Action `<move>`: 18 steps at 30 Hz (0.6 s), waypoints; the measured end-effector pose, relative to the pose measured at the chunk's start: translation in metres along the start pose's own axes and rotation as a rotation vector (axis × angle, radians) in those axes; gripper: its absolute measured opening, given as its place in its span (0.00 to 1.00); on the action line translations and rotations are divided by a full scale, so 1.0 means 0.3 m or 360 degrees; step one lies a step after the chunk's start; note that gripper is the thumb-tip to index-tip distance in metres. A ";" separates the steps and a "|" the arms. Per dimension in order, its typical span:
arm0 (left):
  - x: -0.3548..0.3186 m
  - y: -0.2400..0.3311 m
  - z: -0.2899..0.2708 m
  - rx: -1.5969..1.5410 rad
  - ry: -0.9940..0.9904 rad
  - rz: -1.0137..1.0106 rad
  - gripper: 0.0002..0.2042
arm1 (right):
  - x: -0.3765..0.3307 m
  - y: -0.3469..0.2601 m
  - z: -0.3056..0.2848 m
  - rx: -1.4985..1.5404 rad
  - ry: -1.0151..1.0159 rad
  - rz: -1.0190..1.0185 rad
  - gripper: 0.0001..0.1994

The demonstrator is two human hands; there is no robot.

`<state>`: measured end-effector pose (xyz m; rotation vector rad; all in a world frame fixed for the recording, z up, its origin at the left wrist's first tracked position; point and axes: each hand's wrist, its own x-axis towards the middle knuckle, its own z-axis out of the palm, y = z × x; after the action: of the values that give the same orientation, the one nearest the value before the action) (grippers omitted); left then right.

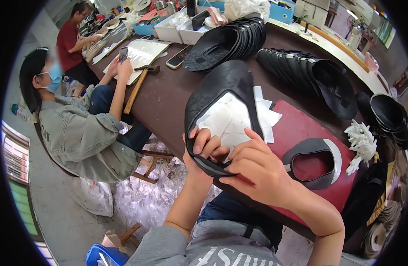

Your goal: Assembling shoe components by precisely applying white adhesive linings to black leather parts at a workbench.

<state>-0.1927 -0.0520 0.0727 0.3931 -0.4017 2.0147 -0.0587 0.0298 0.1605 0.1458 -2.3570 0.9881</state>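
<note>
Two hands (200,148) (261,168), grip clamped on black upper (219,84) partly hiding white pieces (267,117), stacked uppers (244,37) beyond, hammer (136,91) leftward

Part of the left hand (206,144) is hidden behind the black curved piece (233,74), by which the white pieces (230,117) are partly covered. The red mat (297,126) is partly concealed by the right forearm (317,213). At the table's (166,97) far edge, a plastic bag (248,9) is cut off.

The brown tabletop (168,115) carries a red mat (292,128) beside the right grip (261,173), black stacked pieces (297,75) beyond it, and a hammer (136,91) and phone (178,57) ahead and left of the left grip (205,144).
</note>
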 end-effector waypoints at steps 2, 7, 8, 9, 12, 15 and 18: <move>0.002 0.011 -0.012 -0.0120 -0.0129 -0.0066 0.13 | -0.010 -0.017 0.030 -0.0240 -0.0012 -0.0084 0.09; 0.007 0.037 -0.037 0.0148 -0.0337 0.0032 0.16 | -0.017 -0.066 0.089 -0.0409 -0.0014 -0.0022 0.10; 0.010 0.040 -0.040 0.0148 -0.0331 0.0042 0.16 | -0.018 -0.065 0.098 -0.0403 -0.0024 -0.0021 0.10; 0.013 0.042 -0.040 0.0157 -0.0364 0.0054 0.16 | -0.020 -0.061 0.109 -0.0415 -0.0014 -0.0048 0.10; 0.020 0.041 -0.040 0.0179 -0.0462 0.0086 0.19 | -0.028 -0.052 0.131 -0.0458 0.0020 -0.0126 0.10; 0.020 0.050 -0.043 0.0198 -0.0480 0.0082 0.19 | -0.032 -0.061 0.147 -0.0517 0.0025 -0.0138 0.10; 0.018 0.064 -0.038 0.0221 -0.0511 0.0089 0.18 | -0.028 -0.086 0.157 -0.0579 0.0024 -0.0167 0.10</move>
<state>-0.2135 -0.0512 0.0627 0.8054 -0.4751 2.0434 -0.0657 -0.0220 0.1455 0.1187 -2.4426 0.4978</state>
